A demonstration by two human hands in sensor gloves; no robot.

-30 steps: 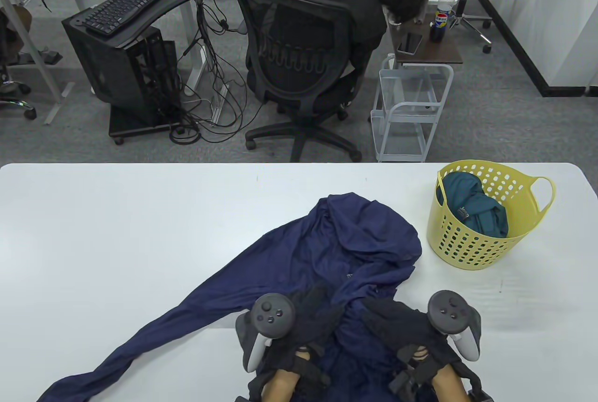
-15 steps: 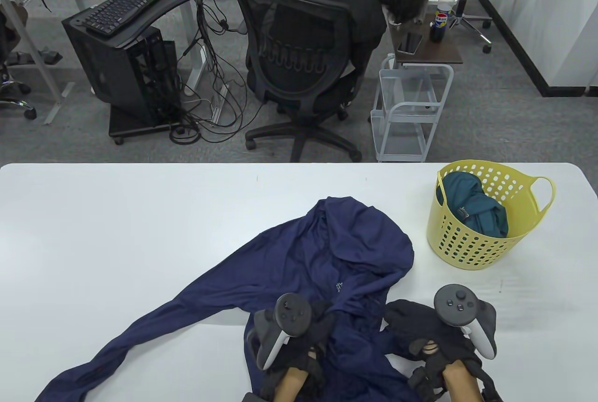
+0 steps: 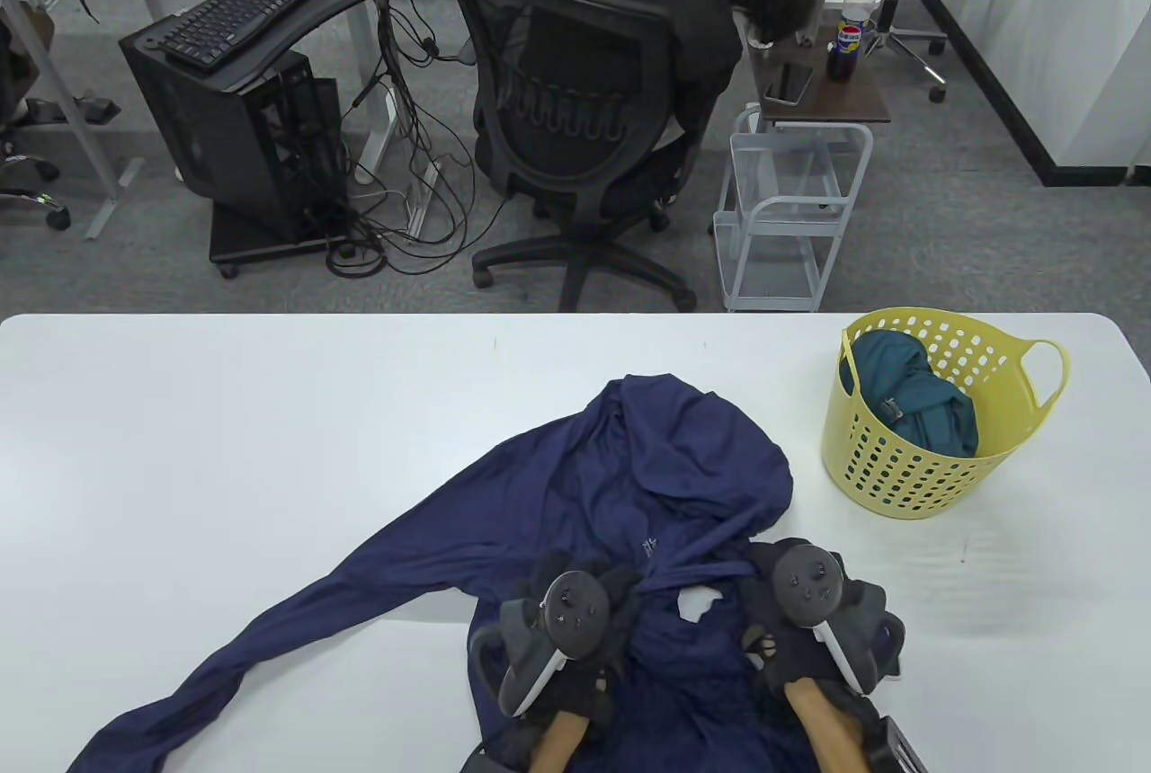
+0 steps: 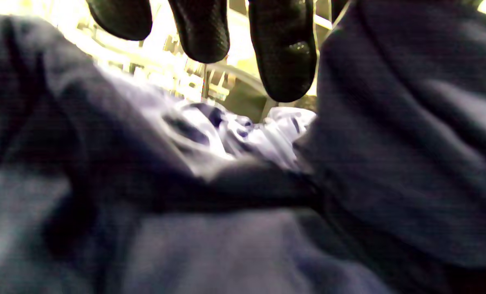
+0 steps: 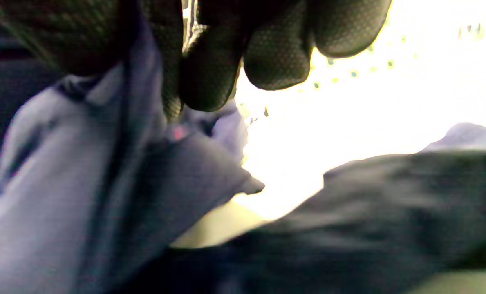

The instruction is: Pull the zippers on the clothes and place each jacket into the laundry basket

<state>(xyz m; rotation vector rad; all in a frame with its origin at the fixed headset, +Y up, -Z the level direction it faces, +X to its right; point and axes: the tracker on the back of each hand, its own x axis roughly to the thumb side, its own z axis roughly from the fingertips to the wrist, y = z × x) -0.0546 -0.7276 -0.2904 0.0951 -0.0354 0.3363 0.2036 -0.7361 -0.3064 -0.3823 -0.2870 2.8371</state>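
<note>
hands work the navy jacket (image 3: 629,485) at the counter's (image 3: 270,413) near edge: our right hand (image 3: 800,620) pinches its front edge, our left hand (image 3: 575,620) seems to grip fabric, likely aligning the zipper; yellow basket (image 3: 908,485) nearby holds a teal jacket (image 3: 917,404).

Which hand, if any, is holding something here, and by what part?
The right hand pinches the navy jacket by a front edge near the opening. The left hand rests on the jacket; whether it grips cannot be told.
</note>
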